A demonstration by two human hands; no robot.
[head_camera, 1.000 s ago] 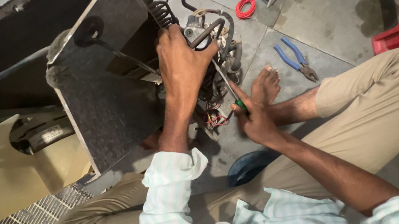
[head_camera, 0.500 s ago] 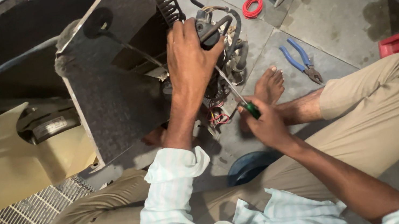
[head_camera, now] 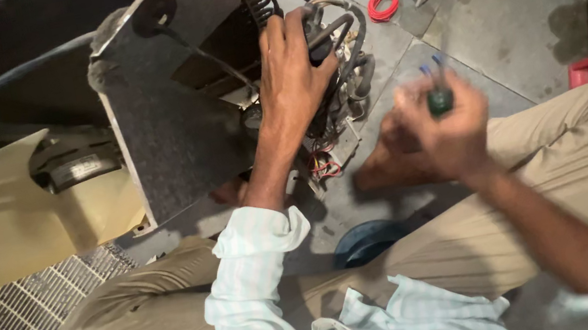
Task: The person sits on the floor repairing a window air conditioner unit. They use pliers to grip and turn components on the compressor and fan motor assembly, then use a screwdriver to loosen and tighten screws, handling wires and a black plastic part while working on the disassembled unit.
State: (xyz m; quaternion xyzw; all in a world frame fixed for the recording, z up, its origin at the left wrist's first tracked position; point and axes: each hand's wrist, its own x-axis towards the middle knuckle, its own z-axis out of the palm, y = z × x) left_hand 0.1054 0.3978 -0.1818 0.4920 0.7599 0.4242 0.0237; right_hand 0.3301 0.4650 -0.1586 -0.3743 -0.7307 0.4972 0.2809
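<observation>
Hands at dismantled compressor unit, frame centre
Left hand (head_camera: 294, 76) clasps black compressor (head_camera: 328, 62); right hand (head_camera: 440, 127), blurred, fists around green-handled screwdriver (head_camera: 441, 100).

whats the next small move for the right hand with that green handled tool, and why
Probably bring the right hand back to the wire bundle. It is raised and blurred over the floor, gripping the green-handled tool, well apart from the dark compressor with tubes and wires that the left hand grips, so the tool touches nothing there.
</observation>
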